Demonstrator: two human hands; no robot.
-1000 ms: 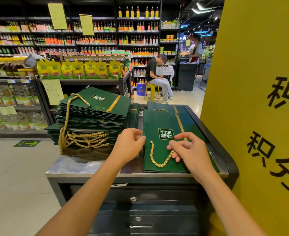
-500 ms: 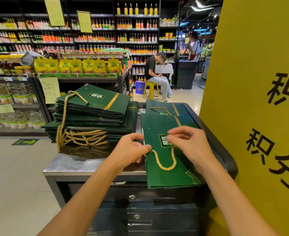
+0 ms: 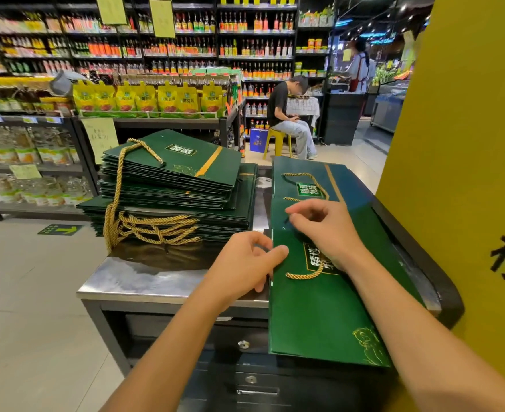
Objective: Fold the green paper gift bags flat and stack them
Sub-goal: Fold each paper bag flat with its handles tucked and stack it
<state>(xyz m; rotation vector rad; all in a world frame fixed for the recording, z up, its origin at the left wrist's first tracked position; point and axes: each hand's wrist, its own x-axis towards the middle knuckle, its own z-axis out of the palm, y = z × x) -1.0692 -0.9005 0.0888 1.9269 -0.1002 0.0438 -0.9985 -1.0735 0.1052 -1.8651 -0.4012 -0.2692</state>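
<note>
Two hands: both work on one green bag at the right end of the counter.
Left hand: thumb and forefinger nip the bag's left edge, with the other fingers curled under.
Right hand: fingers are bent and the tips are pinched at the bag's top edge, while the heel of the hand covers part of the printed label.
Bag: it lies flat, its lower half hanging past the front lip of the counter.
Cord handle: it loops out from under the right wrist.
Second bag: it lies flat behind and partly beneath the first.
Stack: a tall, leaning pile of folded bags stands to the left, apart from the hands, with cords spilling down its front.
Risk: the overhanging bag could slide off the front if either pinch loosens. A loose cord could snag or get creased into the fold. One more bag could tip the leaning pile.
Surroundings: a yellow board crowds the right arm. Shop shelves fill the background, and a seated person is well beyond the work.
</note>
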